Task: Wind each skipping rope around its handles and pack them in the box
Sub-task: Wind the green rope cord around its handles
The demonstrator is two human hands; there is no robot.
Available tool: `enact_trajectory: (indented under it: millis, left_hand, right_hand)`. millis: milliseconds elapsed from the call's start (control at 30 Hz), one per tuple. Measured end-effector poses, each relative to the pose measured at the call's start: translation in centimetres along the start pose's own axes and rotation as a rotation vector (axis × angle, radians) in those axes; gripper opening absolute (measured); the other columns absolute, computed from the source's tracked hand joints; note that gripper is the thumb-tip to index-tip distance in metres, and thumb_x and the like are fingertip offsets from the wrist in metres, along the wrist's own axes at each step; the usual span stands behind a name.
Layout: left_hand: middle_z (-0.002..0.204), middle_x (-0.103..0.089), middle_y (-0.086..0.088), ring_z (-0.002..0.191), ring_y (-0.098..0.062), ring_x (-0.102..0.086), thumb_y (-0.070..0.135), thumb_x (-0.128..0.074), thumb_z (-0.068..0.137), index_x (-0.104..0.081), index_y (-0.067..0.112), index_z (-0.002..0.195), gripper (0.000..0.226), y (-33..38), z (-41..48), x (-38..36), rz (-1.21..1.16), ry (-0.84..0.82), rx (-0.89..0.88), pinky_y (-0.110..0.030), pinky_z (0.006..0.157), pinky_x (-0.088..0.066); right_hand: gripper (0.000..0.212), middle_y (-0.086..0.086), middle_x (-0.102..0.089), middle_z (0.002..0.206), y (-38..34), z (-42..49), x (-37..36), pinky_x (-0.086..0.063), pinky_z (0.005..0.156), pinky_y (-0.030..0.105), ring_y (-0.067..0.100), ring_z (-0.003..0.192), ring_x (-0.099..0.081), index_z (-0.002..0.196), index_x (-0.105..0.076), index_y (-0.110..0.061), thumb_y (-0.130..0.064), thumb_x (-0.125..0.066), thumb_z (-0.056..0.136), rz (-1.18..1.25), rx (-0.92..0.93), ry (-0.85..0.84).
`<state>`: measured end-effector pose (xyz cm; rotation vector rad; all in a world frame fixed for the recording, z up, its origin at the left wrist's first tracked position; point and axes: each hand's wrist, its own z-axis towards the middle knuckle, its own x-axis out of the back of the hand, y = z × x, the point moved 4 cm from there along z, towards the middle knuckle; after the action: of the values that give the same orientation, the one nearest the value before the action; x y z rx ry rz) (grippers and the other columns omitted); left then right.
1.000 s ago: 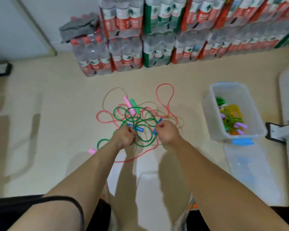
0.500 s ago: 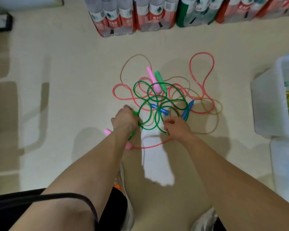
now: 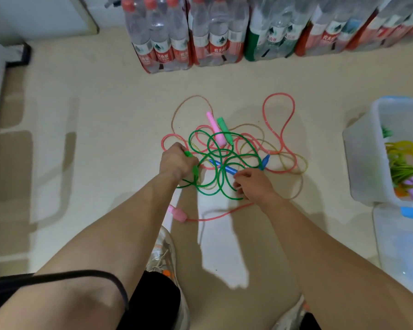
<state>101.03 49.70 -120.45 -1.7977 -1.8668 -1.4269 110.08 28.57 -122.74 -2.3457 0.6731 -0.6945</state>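
Observation:
Several skipping ropes lie tangled on the floor ahead of me. My left hand is shut on a green handle of the green rope. My right hand rests on the green loops just below a blue handle, fingers bent, pinching the cord. A second blue handle lies to the right. One pink handle and the other green handle lie side by side at the back. Another pink handle on the pink rope lies near my foot.
A clear plastic box stands at the right with wound ropes inside. Its lid lies on the floor in front of it. Shrink-wrapped packs of water bottles line the back wall. My shoes are below the tangle.
My left hand let go of the blue handle and moved left to close on a green handle. My right hand released the other blue handle and dropped onto the green loops. The camera tilted down.

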Motion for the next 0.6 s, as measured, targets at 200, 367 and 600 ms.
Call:
enact_trajectory:
  millis: [200, 367, 600]
  left_hand:
    - [0.085, -0.077, -0.012, 0.086, -0.022, -0.075, 0.018, -0.071, 0.081, -0.069, 0.008, 0.08, 0.01, 5.5, -5.0, 5.3, 0.038, -0.196, -0.093, -0.032, 0.074, -0.057]
    - [0.086, -0.066, -0.018, 0.075, -0.024, -0.071, -0.004, -0.053, 0.092, -0.06, 0.011, 0.08, 0.02, 11.1, -12.1, 10.2, -0.23, -0.464, -0.242, -0.018, 0.051, -0.049]
    - [0.084, -0.067, -0.009, 0.09, -0.031, -0.074, -0.01, -0.045, 0.096, -0.055, 0.012, 0.088, 0.025, 15.0, -18.7, 15.7, -0.546, -0.791, -0.306, -0.024, 0.061, -0.057]
  right_hand:
    - [0.028, 0.001, -0.059, 0.084, -5.6, -5.1, 3.2, -0.043, 0.065, 0.028, 0.021, 0.072, -0.054, 0.11, -0.067, -0.016, -0.004, -0.051, 0.09, 0.001, 0.168, 0.051]
    - [0.062, 0.003, -0.053, 0.132, -11.0, -10.7, 5.5, -0.047, 0.1, 0.033, 0.02, 0.115, -0.055, 0.118, -0.062, -0.047, -0.036, -0.064, 0.057, -0.177, 0.366, 0.007]
    - [0.013, 0.008, -0.063, 0.087, -16.0, -17.8, 10.9, -0.043, 0.072, 0.022, 0.016, 0.081, -0.056, 0.089, -0.07, -0.006, -0.019, -0.068, 0.09, -0.106, 0.517, -0.043]
